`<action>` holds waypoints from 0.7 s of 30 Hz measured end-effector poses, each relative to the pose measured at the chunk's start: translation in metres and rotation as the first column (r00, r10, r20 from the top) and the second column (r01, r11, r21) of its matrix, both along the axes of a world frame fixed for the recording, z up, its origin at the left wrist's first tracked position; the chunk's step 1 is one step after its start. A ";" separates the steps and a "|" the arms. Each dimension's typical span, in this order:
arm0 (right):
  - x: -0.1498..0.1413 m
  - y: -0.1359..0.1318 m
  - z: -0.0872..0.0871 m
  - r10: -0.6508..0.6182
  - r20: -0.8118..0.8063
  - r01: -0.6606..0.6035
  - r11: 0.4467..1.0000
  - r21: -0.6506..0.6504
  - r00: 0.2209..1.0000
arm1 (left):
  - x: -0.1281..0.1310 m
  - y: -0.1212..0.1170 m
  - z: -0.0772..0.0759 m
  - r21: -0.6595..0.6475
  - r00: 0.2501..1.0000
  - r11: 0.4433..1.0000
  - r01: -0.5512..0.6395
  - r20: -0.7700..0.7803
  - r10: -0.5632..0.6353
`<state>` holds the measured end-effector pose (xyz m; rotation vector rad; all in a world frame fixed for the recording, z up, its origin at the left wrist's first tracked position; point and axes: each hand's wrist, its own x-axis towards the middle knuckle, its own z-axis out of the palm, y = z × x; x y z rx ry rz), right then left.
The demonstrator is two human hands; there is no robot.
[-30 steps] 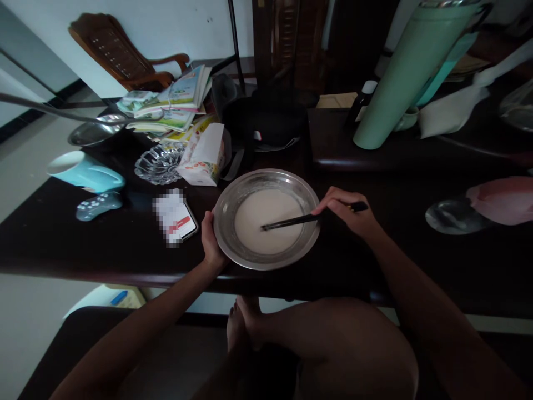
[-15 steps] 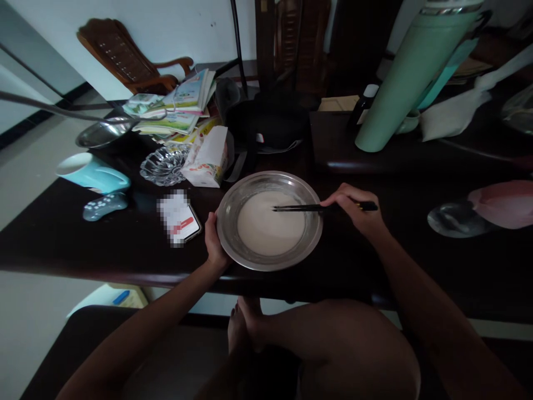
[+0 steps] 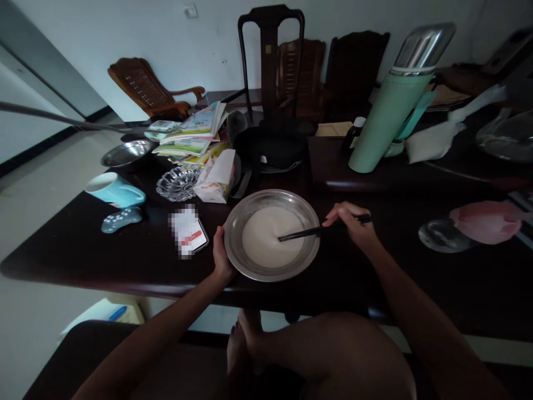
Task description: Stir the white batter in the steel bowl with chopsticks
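A wide metal bowl (image 3: 234, 261) rests near the front edge of the dark table, with a pale, creamy batter-like liquid (image 3: 262, 244) in it. My left hand (image 3: 222, 253) grips the bowl's left rim, thumb on top and the other fingers hidden beneath. In my right hand (image 3: 352, 222), at the bowl's right, is a pair of dark chopsticks (image 3: 306, 232). Their tips dip into the liquid near its middle, where a swirl marks the surface. The chopsticks slant down to the left, and their back ends stick out past my hand.
Left of the bowl lie a phone (image 3: 200, 236), a game controller (image 3: 120, 220) and a light blue mug (image 3: 114, 190). Behind are a glass dish (image 3: 177, 184), a tissue pack (image 3: 216, 180) and a black bag (image 3: 277, 150). A tall green thermos (image 3: 378, 122) stands at the back right.
The chopstick tips have moved nearer through the liquid, and the chopsticks now slant more. My left hand stays on the rim. The view has tilted up, showing more of the chairs and wall.
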<state>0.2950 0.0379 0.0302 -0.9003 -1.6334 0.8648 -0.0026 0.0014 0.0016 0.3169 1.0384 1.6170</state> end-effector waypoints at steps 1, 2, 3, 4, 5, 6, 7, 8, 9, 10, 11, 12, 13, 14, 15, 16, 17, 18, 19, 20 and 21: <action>-0.001 0.000 0.000 0.034 0.035 -0.034 0.999 -0.003 0.999 | 0.000 0.000 0.000 -0.008 1.000 1.000 -0.007 0.007 0.007; -0.002 -0.001 0.001 0.056 0.082 -0.057 0.998 0.002 0.995 | 0.000 0.000 0.000 -0.016 1.000 1.000 -0.012 0.015 0.012; -0.002 -0.001 0.002 0.060 0.126 -0.062 0.998 0.014 0.990 | 0.000 0.000 0.000 -0.022 1.000 1.000 -0.013 0.023 0.014; -0.002 -0.001 0.002 0.044 0.155 -0.049 0.998 0.026 0.987 | 0.000 0.000 0.000 -0.025 1.000 1.000 -0.011 0.029 0.012; -0.002 -0.001 0.001 0.014 0.156 -0.020 0.999 0.035 0.988 | -0.001 0.000 0.000 -0.021 0.999 1.000 -0.004 0.033 0.005; -0.001 0.000 0.001 -0.021 0.128 0.016 0.999 0.037 0.992 | -0.001 0.000 -0.001 -0.014 0.999 1.000 0.003 0.035 -0.003; -0.001 0.000 0.000 -0.049 0.084 0.047 0.998 0.030 0.995 | -0.002 0.000 -0.002 -0.005 0.999 1.000 0.010 0.036 -0.010; 0.000 0.000 -0.001 -0.061 0.039 0.061 0.998 0.018 0.997 | -0.002 0.000 -0.002 0.001 0.999 1.000 0.016 0.036 -0.016; 0.000 0.000 -0.002 -0.051 0.012 0.051 0.999 0.005 0.999 | -0.002 0.000 -0.003 0.006 0.999 1.000 0.018 0.034 -0.018; 0.000 0.000 -0.002 -0.023 0.012 0.023 1.000 -0.003 1.000 | -0.003 0.000 -0.004 0.009 0.999 1.000 0.018 0.031 -0.018; 0.000 0.000 -0.002 0.013 0.037 -0.013 1.000 -0.001 0.999 | -0.003 0.000 -0.005 0.010 0.999 1.000 0.018 0.029 -0.019; -0.001 0.000 -0.002 0.045 0.077 -0.046 0.999 0.007 0.996 | -0.003 0.000 -0.006 0.010 0.999 1.000 0.019 0.026 -0.019; -0.002 0.000 -0.001 0.060 0.117 -0.062 0.998 0.018 0.991 | -0.003 0.000 -0.007 0.012 1.000 1.000 0.019 0.025 -0.020; -0.002 0.000 -0.001 0.051 0.143 -0.056 0.998 0.029 0.988 | -0.004 0.000 -0.008 0.016 0.999 1.000 0.021 0.023 -0.022; -0.002 0.000 -0.001 0.023 0.143 -0.028 0.999 0.038 0.990 | -0.004 0.000 -0.008 0.023 0.999 0.999 0.025 0.021 -0.026; -0.001 0.000 -0.001 -0.017 0.117 0.012 0.999 0.041 0.993 | -0.004 0.000 -0.008 0.031 0.999 0.999 0.028 0.017 -0.028; -0.001 0.000 -0.002 -0.050 0.078 0.047 0.998 0.032 0.996 | -0.004 0.000 -0.008 0.038 0.999 0.999 0.029 0.012 -0.030; 0.000 0.001 -0.002 -0.068 0.033 0.067 0.998 0.020 0.997 | -0.004 0.000 -0.009 0.040 0.999 0.999 0.032 0.007 -0.032; 0.001 0.000 -0.003 -0.064 -0.002 0.064 0.998 0.010 0.998 | -0.004 0.000 -0.008 0.037 0.999 0.999 0.036 0.004 -0.036; 0.001 0.000 -0.003 -0.037 -0.013 0.037 0.999 0.002 0.999 | -0.004 0.000 -0.008 0.030 0.999 0.999 0.039 0.005 -0.039; 0.000 0.000 -0.002 0.005 0.004 -0.005 1.000 -0.002 1.000 | -0.004 -0.001 -0.008 0.023 0.999 0.999 0.041 0.007 -0.041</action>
